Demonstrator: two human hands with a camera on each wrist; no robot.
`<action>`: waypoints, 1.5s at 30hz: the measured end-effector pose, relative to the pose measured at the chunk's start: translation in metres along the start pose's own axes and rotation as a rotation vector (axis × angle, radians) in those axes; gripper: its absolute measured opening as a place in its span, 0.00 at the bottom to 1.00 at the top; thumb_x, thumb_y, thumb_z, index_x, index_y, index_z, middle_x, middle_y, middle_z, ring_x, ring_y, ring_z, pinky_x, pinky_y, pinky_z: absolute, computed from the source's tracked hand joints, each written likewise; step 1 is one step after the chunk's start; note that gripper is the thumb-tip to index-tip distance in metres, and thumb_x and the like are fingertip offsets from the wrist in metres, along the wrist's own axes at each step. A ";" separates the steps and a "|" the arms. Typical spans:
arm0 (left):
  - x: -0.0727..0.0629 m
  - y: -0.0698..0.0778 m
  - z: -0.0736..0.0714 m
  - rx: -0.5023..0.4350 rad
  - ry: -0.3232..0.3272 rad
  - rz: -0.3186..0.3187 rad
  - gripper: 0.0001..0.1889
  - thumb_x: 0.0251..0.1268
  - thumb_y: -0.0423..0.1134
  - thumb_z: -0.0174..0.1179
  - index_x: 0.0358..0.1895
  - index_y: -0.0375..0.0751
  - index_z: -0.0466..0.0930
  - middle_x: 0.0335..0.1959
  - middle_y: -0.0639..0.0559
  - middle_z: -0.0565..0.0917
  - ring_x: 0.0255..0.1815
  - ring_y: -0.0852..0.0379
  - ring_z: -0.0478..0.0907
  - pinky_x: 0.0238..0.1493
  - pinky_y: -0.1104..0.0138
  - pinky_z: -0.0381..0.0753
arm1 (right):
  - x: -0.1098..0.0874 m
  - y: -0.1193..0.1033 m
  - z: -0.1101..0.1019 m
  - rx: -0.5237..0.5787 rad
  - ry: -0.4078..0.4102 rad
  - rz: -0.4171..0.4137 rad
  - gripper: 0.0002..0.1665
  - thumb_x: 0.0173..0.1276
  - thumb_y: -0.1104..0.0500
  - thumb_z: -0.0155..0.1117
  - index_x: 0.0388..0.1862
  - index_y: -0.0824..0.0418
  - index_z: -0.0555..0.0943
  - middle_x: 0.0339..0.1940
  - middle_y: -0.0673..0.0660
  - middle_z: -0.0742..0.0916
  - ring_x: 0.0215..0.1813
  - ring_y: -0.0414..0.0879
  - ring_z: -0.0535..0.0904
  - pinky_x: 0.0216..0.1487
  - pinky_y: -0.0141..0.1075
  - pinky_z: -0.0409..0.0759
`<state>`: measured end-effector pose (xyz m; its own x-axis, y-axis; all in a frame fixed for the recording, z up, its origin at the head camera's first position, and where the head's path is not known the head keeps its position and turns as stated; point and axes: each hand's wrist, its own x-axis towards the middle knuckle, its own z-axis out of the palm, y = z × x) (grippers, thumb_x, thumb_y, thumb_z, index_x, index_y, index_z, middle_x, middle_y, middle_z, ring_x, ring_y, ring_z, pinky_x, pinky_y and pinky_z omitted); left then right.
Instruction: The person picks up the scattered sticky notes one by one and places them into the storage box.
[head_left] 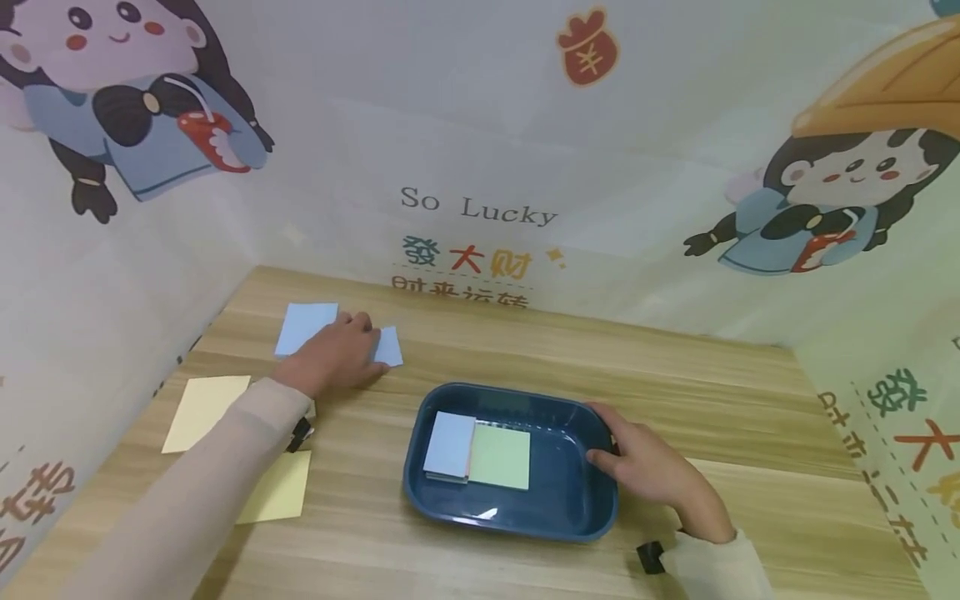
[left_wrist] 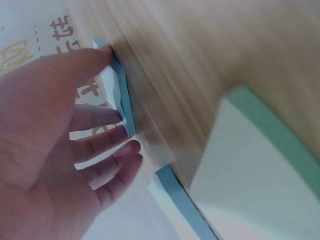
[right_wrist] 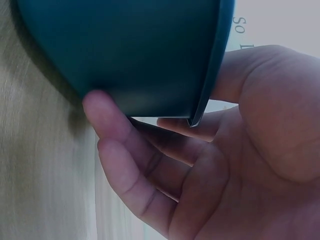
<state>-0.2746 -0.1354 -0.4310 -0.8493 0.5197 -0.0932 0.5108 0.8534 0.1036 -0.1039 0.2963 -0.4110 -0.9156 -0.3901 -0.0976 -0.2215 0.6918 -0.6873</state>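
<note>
In the head view my left hand (head_left: 341,350) reaches to the back left and pinches a small blue sticky-note pad (head_left: 388,347). The left wrist view has the thumb at one end of that pad (left_wrist: 124,95) and fingertips at the other. A larger blue pad (head_left: 306,325) lies just left of the hand. My right hand (head_left: 645,462) grips the right end of a dark blue plastic tray (head_left: 510,525), thumb over the rim and fingers along the outer wall. Inside the tray, a blue pad (head_left: 450,444) sits beside a green pad (head_left: 501,457).
Pale yellow notes (head_left: 202,408) and a brighter yellow pad (head_left: 279,487) lie on the wooden table (head_left: 360,533), partly under the left forearm. A printed cloth (head_left: 480,125) stands around the back and sides. Close to the left wrist camera is a pad with a green edge (left_wrist: 260,150).
</note>
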 end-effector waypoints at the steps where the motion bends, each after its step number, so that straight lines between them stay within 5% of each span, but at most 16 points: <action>1: 0.000 0.000 0.000 0.006 0.006 0.008 0.35 0.79 0.53 0.66 0.68 0.19 0.78 0.66 0.26 0.77 0.65 0.30 0.75 0.66 0.40 0.80 | 0.000 0.000 0.000 0.003 0.002 0.001 0.39 0.78 0.64 0.68 0.81 0.75 0.65 0.64 0.74 0.86 0.56 0.65 0.89 0.52 0.55 0.91; 11: -0.002 0.002 0.003 -0.032 0.015 0.024 0.34 0.61 0.57 0.70 0.49 0.21 0.83 0.47 0.32 0.79 0.44 0.42 0.75 0.48 0.47 0.84 | 0.000 0.002 0.001 0.007 0.005 0.001 0.39 0.78 0.64 0.68 0.80 0.76 0.65 0.63 0.74 0.87 0.54 0.65 0.90 0.50 0.54 0.92; 23: -0.008 -0.001 0.011 -0.064 0.061 0.074 0.38 0.56 0.54 0.70 0.55 0.19 0.79 0.48 0.33 0.77 0.41 0.43 0.76 0.46 0.48 0.84 | 0.001 0.002 0.003 0.015 0.006 -0.004 0.38 0.78 0.64 0.68 0.80 0.76 0.65 0.64 0.75 0.86 0.56 0.66 0.89 0.51 0.55 0.92; 33: -0.011 0.002 0.013 -0.175 0.057 0.095 0.45 0.56 0.44 0.76 0.74 0.21 0.71 0.61 0.30 0.75 0.38 0.48 0.79 0.44 0.52 0.87 | 0.000 0.000 0.002 0.012 0.010 -0.003 0.38 0.78 0.64 0.68 0.80 0.77 0.65 0.65 0.76 0.85 0.58 0.68 0.88 0.52 0.56 0.91; 45: -0.012 0.006 0.014 -0.284 -0.005 0.005 0.47 0.58 0.44 0.77 0.80 0.31 0.69 0.65 0.33 0.75 0.49 0.44 0.80 0.53 0.49 0.86 | 0.000 0.000 0.002 0.012 0.005 -0.021 0.38 0.79 0.65 0.68 0.80 0.77 0.64 0.65 0.76 0.85 0.60 0.69 0.87 0.53 0.56 0.91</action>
<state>-0.2596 -0.1363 -0.4430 -0.8456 0.5249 -0.0969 0.4567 0.8055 0.3777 -0.1030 0.2957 -0.4124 -0.9124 -0.4016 -0.0796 -0.2368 0.6761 -0.6977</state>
